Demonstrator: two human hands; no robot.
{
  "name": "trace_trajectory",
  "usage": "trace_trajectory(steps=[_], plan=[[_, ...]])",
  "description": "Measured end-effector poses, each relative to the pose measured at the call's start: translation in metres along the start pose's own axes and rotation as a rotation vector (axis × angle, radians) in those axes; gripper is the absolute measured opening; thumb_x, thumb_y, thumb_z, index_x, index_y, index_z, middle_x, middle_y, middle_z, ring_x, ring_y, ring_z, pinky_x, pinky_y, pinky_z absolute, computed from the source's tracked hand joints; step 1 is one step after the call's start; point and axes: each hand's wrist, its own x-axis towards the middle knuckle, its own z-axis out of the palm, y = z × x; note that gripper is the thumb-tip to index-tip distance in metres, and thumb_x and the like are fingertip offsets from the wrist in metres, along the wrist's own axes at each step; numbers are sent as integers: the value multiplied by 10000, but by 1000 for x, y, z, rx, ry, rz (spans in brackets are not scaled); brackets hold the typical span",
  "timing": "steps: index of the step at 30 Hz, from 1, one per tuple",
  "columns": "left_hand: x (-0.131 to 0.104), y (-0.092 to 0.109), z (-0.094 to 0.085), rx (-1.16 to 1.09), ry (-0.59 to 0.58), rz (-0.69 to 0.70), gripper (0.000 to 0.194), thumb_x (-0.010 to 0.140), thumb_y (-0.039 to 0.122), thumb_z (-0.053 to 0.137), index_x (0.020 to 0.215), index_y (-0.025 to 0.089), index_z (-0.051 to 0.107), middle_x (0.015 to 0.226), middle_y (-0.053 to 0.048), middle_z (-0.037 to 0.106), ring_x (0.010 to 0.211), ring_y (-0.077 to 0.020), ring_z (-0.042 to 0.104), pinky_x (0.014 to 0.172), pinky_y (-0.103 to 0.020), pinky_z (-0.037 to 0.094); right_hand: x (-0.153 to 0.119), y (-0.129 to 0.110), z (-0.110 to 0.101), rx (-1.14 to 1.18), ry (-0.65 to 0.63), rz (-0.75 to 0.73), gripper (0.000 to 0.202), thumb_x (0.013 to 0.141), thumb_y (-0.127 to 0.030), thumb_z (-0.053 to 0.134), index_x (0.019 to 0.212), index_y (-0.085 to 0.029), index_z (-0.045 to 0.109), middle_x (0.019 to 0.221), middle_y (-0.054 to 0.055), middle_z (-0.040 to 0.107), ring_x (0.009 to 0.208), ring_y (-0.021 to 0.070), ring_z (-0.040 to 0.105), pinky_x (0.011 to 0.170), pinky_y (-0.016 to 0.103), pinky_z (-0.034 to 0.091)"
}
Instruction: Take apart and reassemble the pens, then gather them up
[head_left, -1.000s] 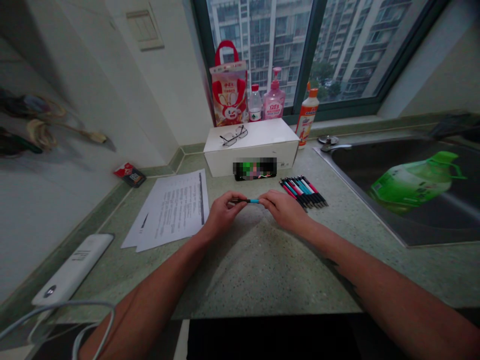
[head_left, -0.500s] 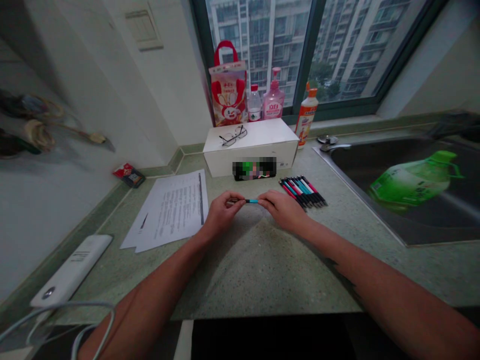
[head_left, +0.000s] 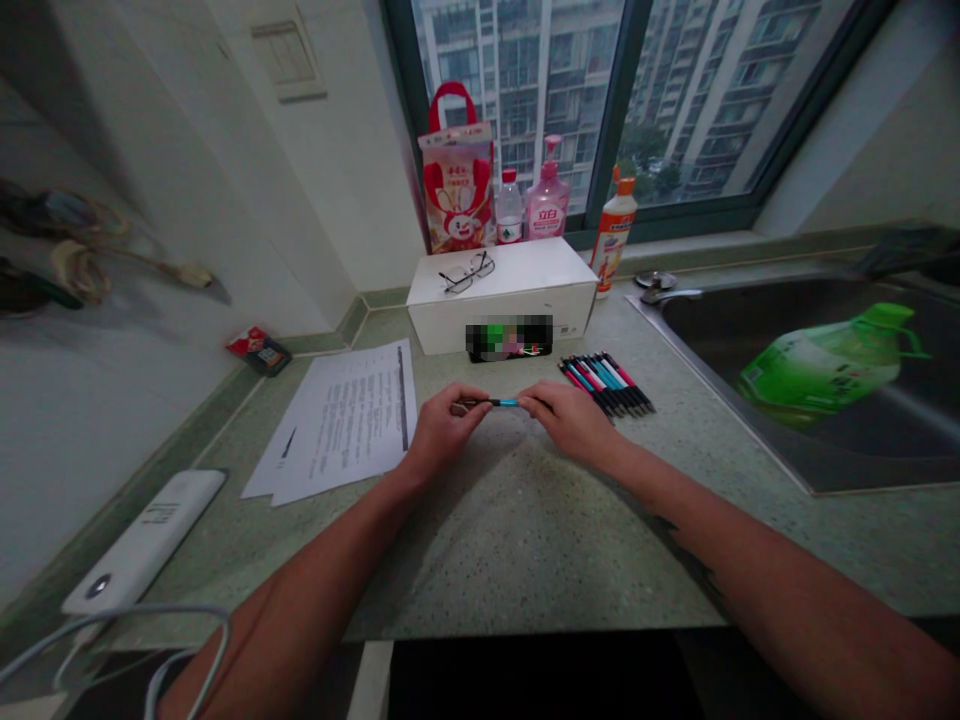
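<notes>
Between my hands, level above the counter, is a pen with a blue barrel and a black part on its left. My left hand is closed on the black end, thumb and fingers pinching it. With thumb and fingertips my right hand grips the blue end. Parts of both pen ends are hidden by the fingers. Just right of my right hand, a row of several pens in pink, white, blue and black lies side by side on the counter.
Printed sheets lie on the left, with a white power bank and cable nearer me. A phone leans against a white box carrying glasses. On the right, a sink holds a green jug.
</notes>
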Motion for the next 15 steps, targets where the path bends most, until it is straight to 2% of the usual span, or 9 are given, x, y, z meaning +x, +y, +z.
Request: trace_trajectory(steps=[3, 5, 8, 11, 15], plan=[[-1, 3, 1, -11, 16, 23, 143, 815, 270, 735, 908, 168, 698, 828, -29, 711, 697, -148, 631, 661, -272, 518, 1, 1, -3, 178, 139, 64, 161, 898, -316, 683, 971, -183, 734, 927, 73, 746, 828, 207, 681, 755, 343, 518], [-2, 4, 1, -47, -13, 46, 170, 817, 265, 729, 945, 167, 678, 852, -34, 713, 739, -155, 654, 691, -278, 524, 2, 3, -4, 347, 217, 136, 285, 828, -378, 744, 1018, -167, 712, 877, 69, 740, 718, 196, 680, 632, 321, 534], [-4, 6, 1, -105, -86, 35, 181, 841, 277, 701, 973, 165, 649, 852, -46, 728, 796, -174, 690, 738, -302, 533, 4, 3, -4, 583, 248, 179, 401, 753, -417, 782, 1025, -146, 666, 790, 51, 714, 622, 188, 670, 496, 292, 525], [-5, 7, 1, -148, -125, 0, 184, 882, 330, 663, 953, 162, 634, 816, -57, 738, 797, -185, 704, 743, -319, 536, 6, 2, -4, 710, 263, 194, 443, 692, -401, 826, 1004, -142, 649, 764, 31, 688, 620, 184, 681, 517, 301, 569], [-7, 10, 2, -174, -146, 19, 191, 871, 314, 689, 963, 164, 614, 856, -66, 755, 827, -192, 719, 752, -319, 532, 7, 0, -5, 889, 326, 281, 570, 634, -389, 878, 1086, -141, 633, 812, 17, 691, 640, 176, 700, 641, 349, 634]])
